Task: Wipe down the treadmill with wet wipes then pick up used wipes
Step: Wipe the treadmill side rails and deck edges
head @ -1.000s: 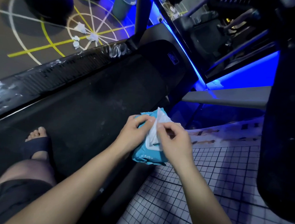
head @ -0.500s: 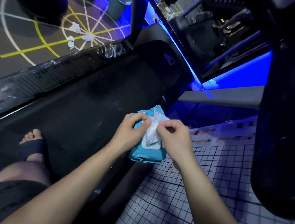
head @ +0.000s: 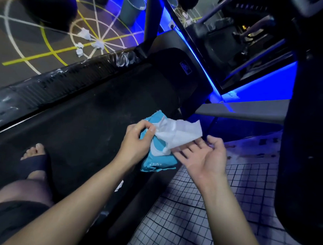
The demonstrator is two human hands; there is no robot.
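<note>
Left hand [head: 137, 138]: fingers and thumb curled round the upper end of the blue wipe pack [head: 159, 160], holding it over the near edge of the treadmill belt [head: 79, 122]. Right hand [head: 203, 157]: palm up, fingers straight and spread, gripping nothing.

A wet wipe [head: 178, 134] stands partly drawn from the pack's opening. Its long axis runs from the left thumb out to the right and slightly away, and its lower edge lies over the right fingertips [head: 181, 153] — it appears to touch them, but contact is not certain.

Judgement: the right hand is nearer the loose end and lies just beneath it. The next move calls for closing on that end and pulling rightward, away from the left hand, which anchors the pack.

Used wipes [head: 85, 33] lie on the marked floor beyond the far side rail [head: 47, 82], well apart from both hands — collection not yet done.
</note>
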